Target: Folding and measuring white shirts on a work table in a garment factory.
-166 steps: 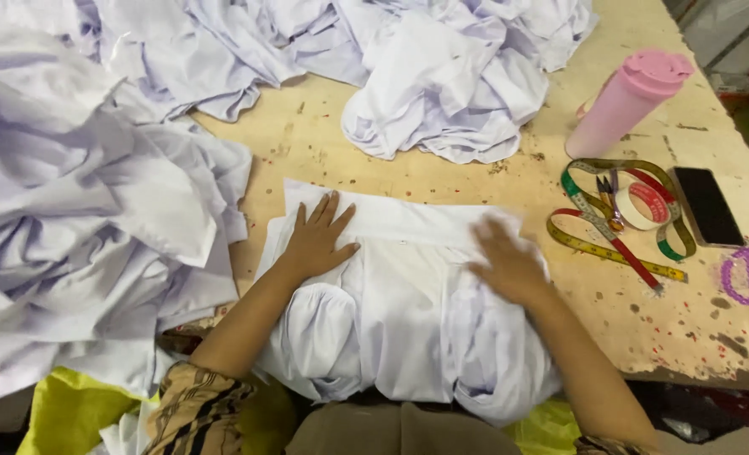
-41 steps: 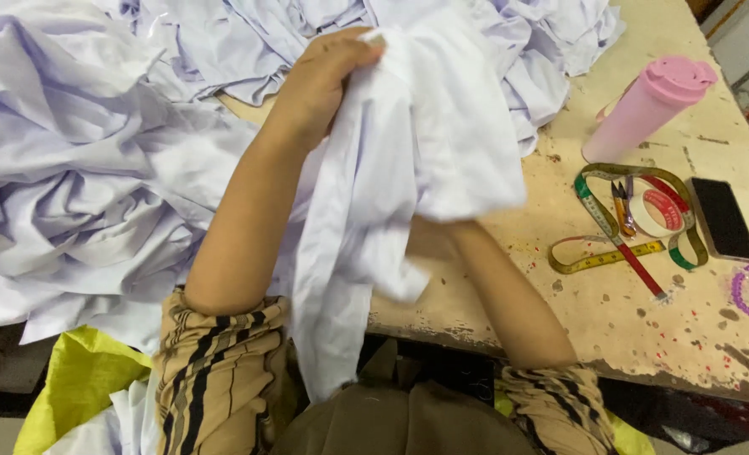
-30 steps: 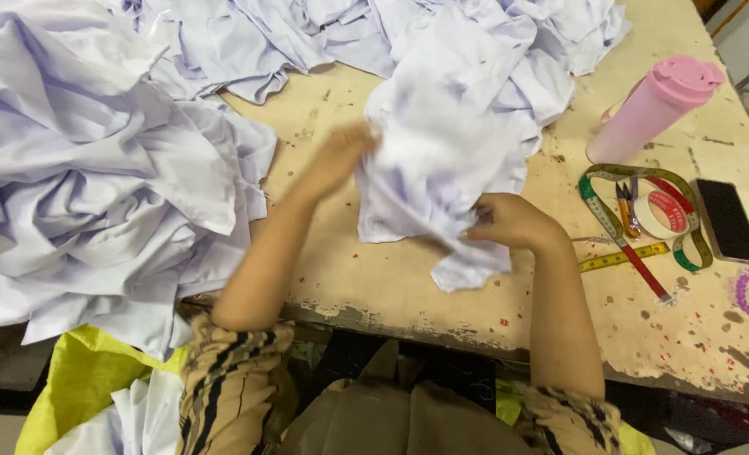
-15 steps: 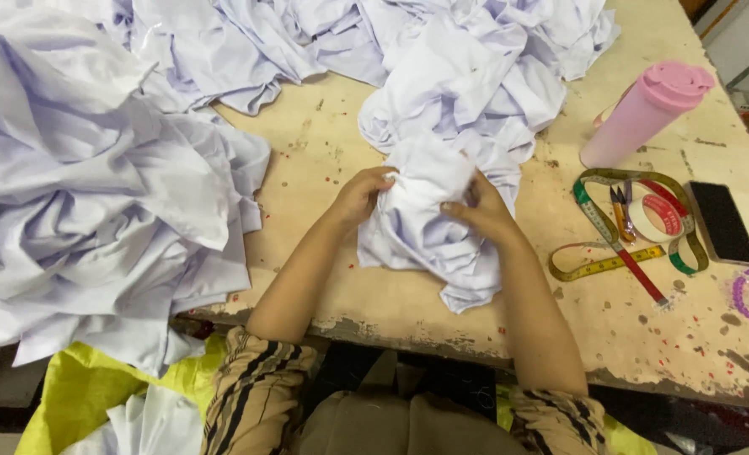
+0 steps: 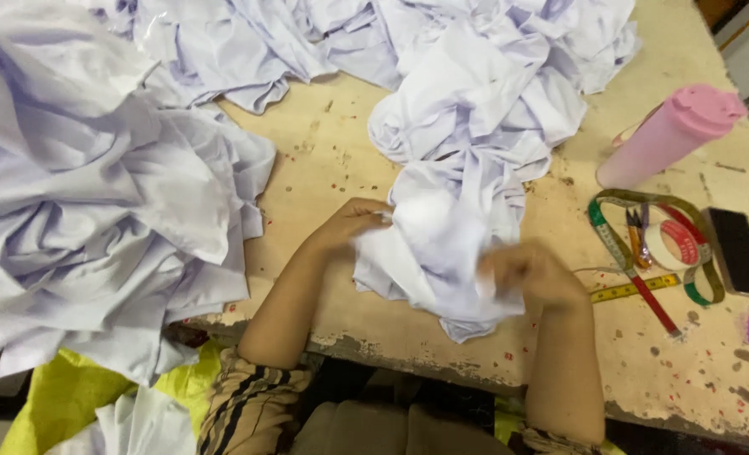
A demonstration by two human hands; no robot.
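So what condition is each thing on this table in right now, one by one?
White garment: crumpled, gripped at both sides.
Left hand: closed on the garment's left edge.
Right hand: blurred, closed on its right side.
Left pile of white cloth: heaped, rumpled, hanging over the table edge.
Far pile: bunched, unfolded.
Pink bottle: lid shut, leaning in this view.
Measuring tape: unrolled, looped.
Phone: lying flat, screen dark.

White garment (image 5: 442, 244): crumpled on worn wooden table (image 5: 332, 168), gripped by left hand (image 5: 353, 226) and right hand (image 5: 530, 274). Adjacent: white cloth heap (image 5: 88, 211), pink tumbler (image 5: 669, 135), measuring tape (image 5: 619, 253), black phone (image 5: 741, 253).
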